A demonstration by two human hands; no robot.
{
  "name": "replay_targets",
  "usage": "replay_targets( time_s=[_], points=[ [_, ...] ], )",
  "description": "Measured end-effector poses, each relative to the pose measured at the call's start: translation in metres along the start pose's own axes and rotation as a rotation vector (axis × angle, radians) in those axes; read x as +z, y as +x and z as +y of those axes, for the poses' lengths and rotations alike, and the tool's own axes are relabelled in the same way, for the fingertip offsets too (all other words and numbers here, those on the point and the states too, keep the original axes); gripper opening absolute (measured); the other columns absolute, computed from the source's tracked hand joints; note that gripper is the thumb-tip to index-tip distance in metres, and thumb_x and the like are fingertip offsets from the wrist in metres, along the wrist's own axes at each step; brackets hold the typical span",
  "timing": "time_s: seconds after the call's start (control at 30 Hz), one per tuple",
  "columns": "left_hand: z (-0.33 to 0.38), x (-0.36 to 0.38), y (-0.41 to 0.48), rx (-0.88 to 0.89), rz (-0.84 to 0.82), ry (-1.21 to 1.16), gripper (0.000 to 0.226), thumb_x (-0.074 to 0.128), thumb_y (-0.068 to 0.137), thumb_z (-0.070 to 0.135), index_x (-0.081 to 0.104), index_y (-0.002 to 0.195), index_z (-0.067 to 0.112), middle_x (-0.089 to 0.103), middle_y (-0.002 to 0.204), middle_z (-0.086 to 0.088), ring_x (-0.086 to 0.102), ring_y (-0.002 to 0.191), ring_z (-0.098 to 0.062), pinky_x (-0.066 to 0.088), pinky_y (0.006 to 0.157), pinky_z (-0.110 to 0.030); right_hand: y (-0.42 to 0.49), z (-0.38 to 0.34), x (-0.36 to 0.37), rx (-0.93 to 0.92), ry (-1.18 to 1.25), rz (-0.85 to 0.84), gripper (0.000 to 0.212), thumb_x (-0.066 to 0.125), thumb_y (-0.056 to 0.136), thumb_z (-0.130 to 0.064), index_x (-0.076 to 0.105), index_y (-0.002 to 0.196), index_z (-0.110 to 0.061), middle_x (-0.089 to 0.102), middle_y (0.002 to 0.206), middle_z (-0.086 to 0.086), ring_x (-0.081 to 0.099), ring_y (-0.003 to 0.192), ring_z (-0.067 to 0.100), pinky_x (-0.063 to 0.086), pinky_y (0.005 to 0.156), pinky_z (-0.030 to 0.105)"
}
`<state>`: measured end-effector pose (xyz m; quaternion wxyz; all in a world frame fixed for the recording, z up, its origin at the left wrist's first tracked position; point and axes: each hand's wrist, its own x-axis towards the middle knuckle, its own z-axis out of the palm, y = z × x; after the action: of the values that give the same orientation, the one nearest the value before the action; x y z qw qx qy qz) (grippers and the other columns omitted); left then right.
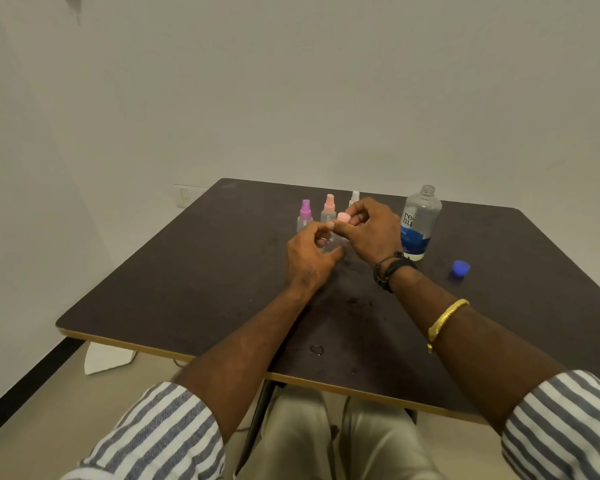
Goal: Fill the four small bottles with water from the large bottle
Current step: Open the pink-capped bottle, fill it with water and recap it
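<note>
Small bottle [331,250], clear, sat mid-surface between the two hands, beyond a few water drops [316,349] near the front edge of the dark surface [187,289]. The left hand [312,258] curled round its body and held it; whether its base touched the surface could not be told. The right hand [374,233], black bands [390,270] at the wrist and a gold bangle [445,320] lower on the arm, pinched a pink cap [343,217] at the bottle's top. A blue cap [459,268] lay loose to the right, apart from the rest. Behind it, just beside the right hand, stood the large bottle [420,223] — upright, neck uncapped. Farther back stood three more in a row — purple bottle [305,216], pink bottle [328,207], white bottle [354,198] — the last partly hidden by the right hand.
</note>
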<state>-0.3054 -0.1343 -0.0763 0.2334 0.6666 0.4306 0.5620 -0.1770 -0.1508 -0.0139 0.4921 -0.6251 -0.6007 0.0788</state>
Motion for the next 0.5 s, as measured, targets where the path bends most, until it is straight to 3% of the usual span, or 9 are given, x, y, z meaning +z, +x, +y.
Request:
replay_targets(
  time_s=[0.1,0.23,0.5],
  points=[
    [0.004,0.006,0.001,-0.005,-0.037,0.011,0.043,0.086,0.078,0.031,0.068,0.114,0.015,0.072,0.101,-0.001,0.068,0.089,-0.014,0.059,0.075,-0.023,0.001,0.004,-0.005,0.005,-0.019,0.012,0.035,0.086,0.076,-0.038,0.070,0.095,-0.015,0.070,0.083,-0.001,0.066,0.077,0.014,0.060,0.072,0.032],
    [0.006,0.013,0.003,-0.002,-0.060,0.015,0.044,0.087,0.077,0.032,0.068,0.113,0.016,0.072,0.101,0.000,0.068,0.090,-0.014,0.060,0.076,-0.027,0.001,0.006,-0.014,-0.004,-0.050,0.008,0.031,0.085,0.078,-0.035,0.071,0.098,-0.015,0.070,0.086,-0.001,0.065,0.080,0.014,0.058,0.074,0.028],
    [0.007,0.024,0.002,-0.015,-0.095,0.017,0.037,0.084,0.078,0.022,0.071,0.111,0.012,0.073,0.101,-0.001,0.067,0.091,-0.012,0.055,0.078,-0.018,-0.003,0.009,-0.030,-0.076,-0.085,-0.100,0.029,0.074,0.088,-0.012,0.073,0.117,-0.011,0.074,0.111,0.007,0.064,0.096,0.013,0.056,0.096,0.039]
  ],
)
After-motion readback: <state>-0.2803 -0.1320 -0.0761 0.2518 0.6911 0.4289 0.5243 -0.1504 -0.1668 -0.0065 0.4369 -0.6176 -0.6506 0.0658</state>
